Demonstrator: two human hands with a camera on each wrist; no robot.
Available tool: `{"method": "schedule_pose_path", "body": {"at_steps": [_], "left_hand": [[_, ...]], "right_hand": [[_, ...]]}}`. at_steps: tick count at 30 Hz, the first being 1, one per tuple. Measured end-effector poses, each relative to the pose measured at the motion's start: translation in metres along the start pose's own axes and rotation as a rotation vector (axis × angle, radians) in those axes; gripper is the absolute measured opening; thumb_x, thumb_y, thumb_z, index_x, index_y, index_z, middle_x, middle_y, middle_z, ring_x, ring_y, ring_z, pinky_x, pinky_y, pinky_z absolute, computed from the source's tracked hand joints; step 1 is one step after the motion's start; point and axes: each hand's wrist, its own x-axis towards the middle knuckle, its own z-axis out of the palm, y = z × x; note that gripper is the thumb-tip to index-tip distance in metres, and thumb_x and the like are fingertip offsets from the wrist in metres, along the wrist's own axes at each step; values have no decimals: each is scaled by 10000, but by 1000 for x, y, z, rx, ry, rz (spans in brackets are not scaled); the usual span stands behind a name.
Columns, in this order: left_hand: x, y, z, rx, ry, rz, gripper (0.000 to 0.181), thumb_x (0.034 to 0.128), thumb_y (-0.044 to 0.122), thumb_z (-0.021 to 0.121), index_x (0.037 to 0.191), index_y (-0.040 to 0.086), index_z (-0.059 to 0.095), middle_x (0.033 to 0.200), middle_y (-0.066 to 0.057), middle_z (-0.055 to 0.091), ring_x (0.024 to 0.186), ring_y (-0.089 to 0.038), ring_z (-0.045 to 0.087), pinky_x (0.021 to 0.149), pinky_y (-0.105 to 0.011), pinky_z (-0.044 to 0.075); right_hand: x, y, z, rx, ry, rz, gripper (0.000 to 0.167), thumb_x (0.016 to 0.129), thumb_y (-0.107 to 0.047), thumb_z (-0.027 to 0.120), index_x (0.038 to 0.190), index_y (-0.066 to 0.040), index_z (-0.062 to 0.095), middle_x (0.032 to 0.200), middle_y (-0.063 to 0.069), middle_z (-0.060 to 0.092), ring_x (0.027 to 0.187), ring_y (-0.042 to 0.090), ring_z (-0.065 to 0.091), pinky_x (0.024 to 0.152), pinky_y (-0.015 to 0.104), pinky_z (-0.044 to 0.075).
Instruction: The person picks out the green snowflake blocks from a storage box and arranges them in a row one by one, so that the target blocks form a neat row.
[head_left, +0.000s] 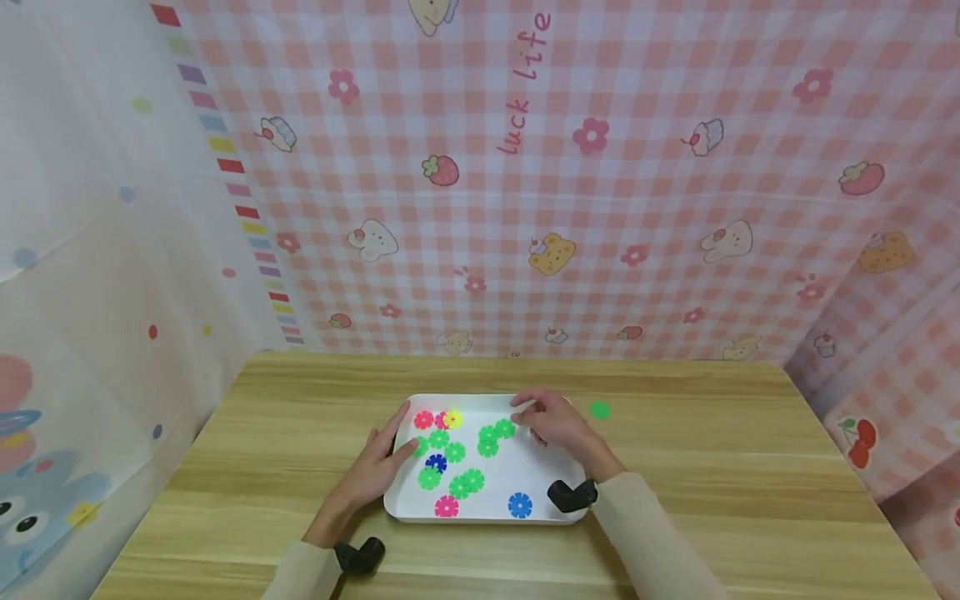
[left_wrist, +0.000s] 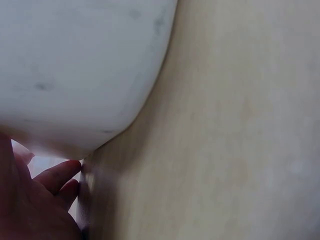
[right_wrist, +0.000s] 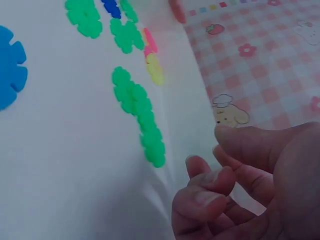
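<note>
A white tray (head_left: 547, 475) holds flower-shaped plastic discs, most of them green. My left hand (head_left: 372, 467) grips the tray's left side, its thumb over the rim and its fingers along the outside. In the left wrist view, that hand's fingers (left_wrist: 57, 176) lie against the tray's outer wall (left_wrist: 85, 65). Over the far right corner, my right hand (head_left: 558, 423) hovers with loosely bent fingers and nothing between them. Close to it in the tray is a cluster of green discs (right_wrist: 137, 110). A blue disc (head_left: 520, 505) lies at the near right.
One green disc (head_left: 599, 410) lies on the wooden table (head_left: 712, 500), right of the tray. Inside the tray are also pink discs (head_left: 446, 507), a yellow disc (head_left: 453, 419) and a dark blue disc (head_left: 436, 463). A checked curtain (head_left: 487, 208) hangs behind the table.
</note>
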Motion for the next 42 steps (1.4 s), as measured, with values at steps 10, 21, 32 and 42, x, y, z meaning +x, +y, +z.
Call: {"method": "schedule_pose_path", "body": {"at_steps": [10, 21, 32, 42], "left_hand": [[-4, -1, 2, 2, 13, 0, 646, 1044, 278, 493, 1603, 240, 169, 1651, -65, 192, 1528, -292, 108, 1208, -535, -132], [-8, -2, 5, -1, 27, -6, 638, 1046, 279, 491, 1601, 251, 178, 1647, -77, 201, 1524, -300, 126, 1210, -532, -124], [-6, 2, 3, -18, 20, 0, 633, 1048, 304, 481, 1600, 271, 173, 1652, -67, 184, 1530, -317, 71, 1203, -546, -134], [-1, 4, 0, -10, 14, 4, 631, 1053, 276, 474, 1602, 266, 162, 1656, -66, 169, 1532, -288, 79, 1206, -521, -148]], "right_hand": [[5, 12, 21, -109, 16, 28, 256, 915, -107, 689, 1164, -66, 648, 616, 2, 459, 471, 130, 421, 450, 237, 356], [1, 20, 27, -132, 61, 20, 261, 900, -134, 718, 1159, -110, 691, 718, 37, 523, 488, 145, 463, 456, 242, 374], [5, 22, 26, -159, 81, 0, 211, 857, -98, 758, 1060, -133, 713, 685, 33, 521, 478, 157, 482, 449, 247, 364], [8, 15, 26, -187, 96, 12, 149, 847, -99, 765, 938, -126, 651, 728, 37, 514, 521, 174, 496, 477, 258, 364]]}}
